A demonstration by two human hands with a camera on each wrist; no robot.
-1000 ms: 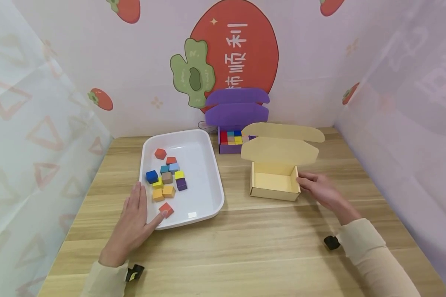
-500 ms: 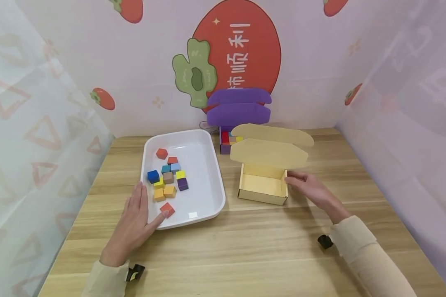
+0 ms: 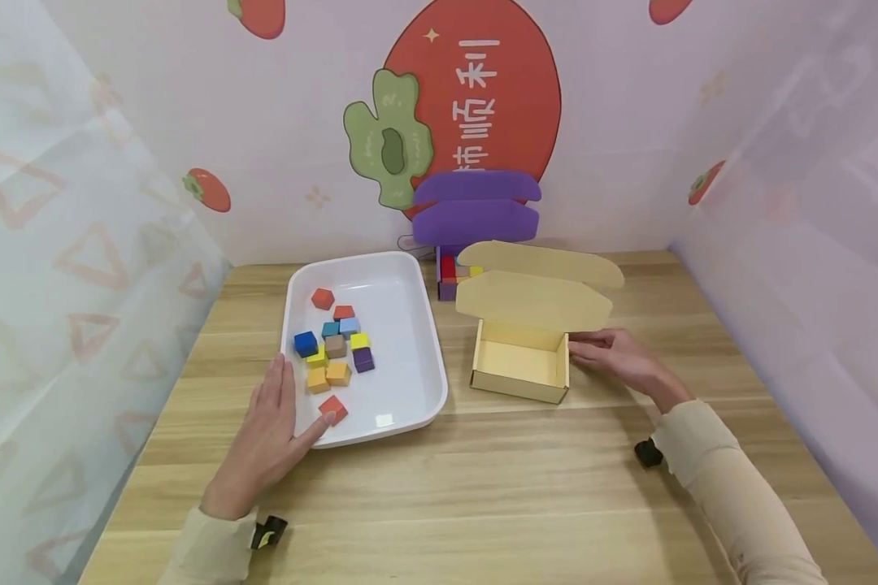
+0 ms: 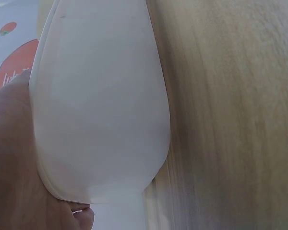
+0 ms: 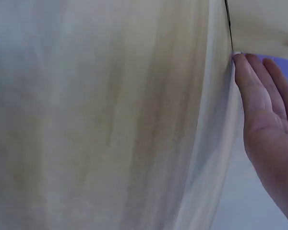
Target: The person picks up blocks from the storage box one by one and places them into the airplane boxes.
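While the tray (image 3: 402, 357) lies against straight left fingers (image 3: 276, 382), the tan box (image 3: 519, 385) meets straight right fingers (image 5: 252, 91).

Table (image 3: 468, 496) has a light wood-grain top. White tray (image 3: 402, 357) rests on the left half; cream box (image 3: 518, 386), lid raised, stands apart at right. Purple box (image 3: 475, 221), lid also raised, stands behind, near the far edge.

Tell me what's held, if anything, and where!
Nothing looks gripped: left hand rests over the tray, near left corner; right hand touches the yellow box, right side.
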